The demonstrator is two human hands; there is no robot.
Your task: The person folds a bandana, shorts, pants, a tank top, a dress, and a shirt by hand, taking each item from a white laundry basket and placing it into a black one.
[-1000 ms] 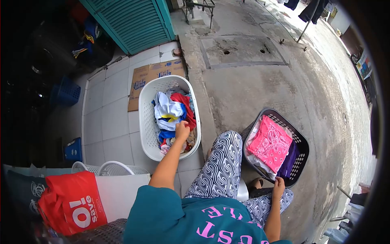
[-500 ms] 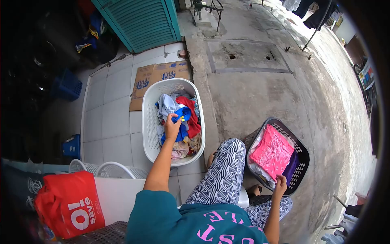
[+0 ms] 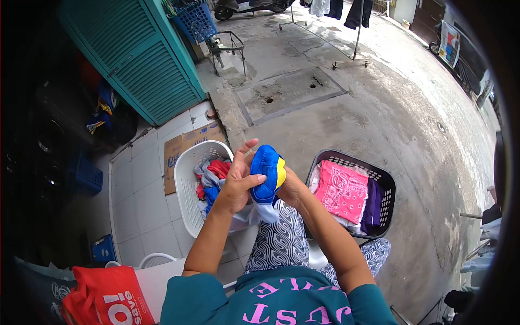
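Head view, looking down on a seated person. Both hands are raised in front of the chest and closed on a blue garment (image 3: 266,172) with a yellow edge on its right side. The left hand (image 3: 238,184) wraps the garment's left flank, thumb laid across its lower front, fingers curled behind and spread at the top. The right hand (image 3: 291,188) clasps the garment from the right and behind, so its fingers are mostly hidden. The bunched blue part stands roughly upright, long axis running top to bottom, rounded end pointing up and away from the person; a pale part hangs below the hands toward the patterned trousers (image 3: 281,238). The garment thus sits between the two palms, its top clear above the grip. Below and left stands a white laundry basket (image 3: 187,189) holding mixed clothes on the tiled floor; to the right, on concrete, a dark laundry basket (image 3: 379,179) holds a folded pink bandana-print cloth (image 3: 341,189) beside a purple cloth (image 3: 372,203)
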